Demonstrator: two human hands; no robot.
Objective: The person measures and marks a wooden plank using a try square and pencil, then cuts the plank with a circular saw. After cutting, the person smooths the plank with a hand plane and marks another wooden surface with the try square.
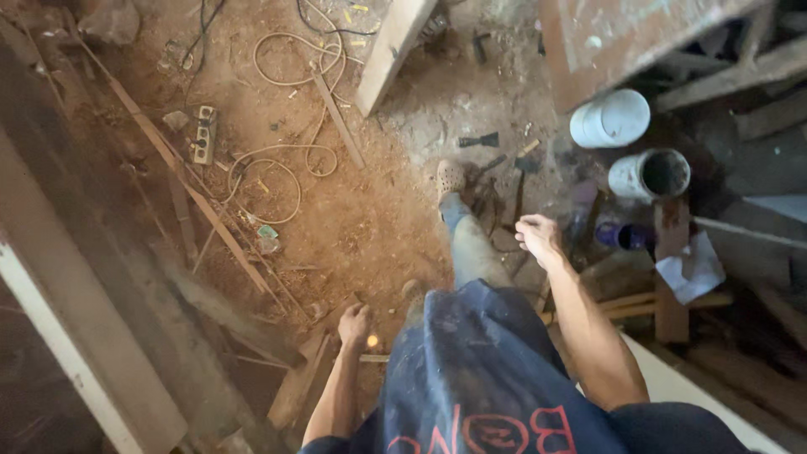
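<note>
Head view looks straight down a standing person's body to a dirt floor (361, 227) strewn with scraps. Left hand (354, 324) hangs low at the person's side, arm straight, back of the hand toward the camera; its grip is loosely curled and grasps nothing that can be seen. Just beside that grip, toward the body, a small bright orange spot (371, 340) glows; what it is cannot be told. Below and to the outer side of the left grip lie grey wooden planks (294, 382), overlapping at angles.

Right hand (538, 238) is raised forward with the elbow bent, forearm running up from the lower frame, wrist cocked. Its grip is loosely curled and holds nothing; fingers point down and inward. Just beyond this grip, on the floor, lie dark hand tools (504, 168), one with a wooden handle and one a short dark scraper (479, 140), dusty and scattered. Outward from the right grip stand two white buckets (610, 118), one capped, the other (649, 174) open and dark inside. Nearer that grip sits a purple container (620, 235), and next to it white paper (691, 267) rests on a wooden stool.

Between the two grips, a trousered leg reaches forward to a pale shoe (450, 176). Far ahead of the left grip, a pale cable (290, 160) loops toward a power strip (203, 134).
</note>
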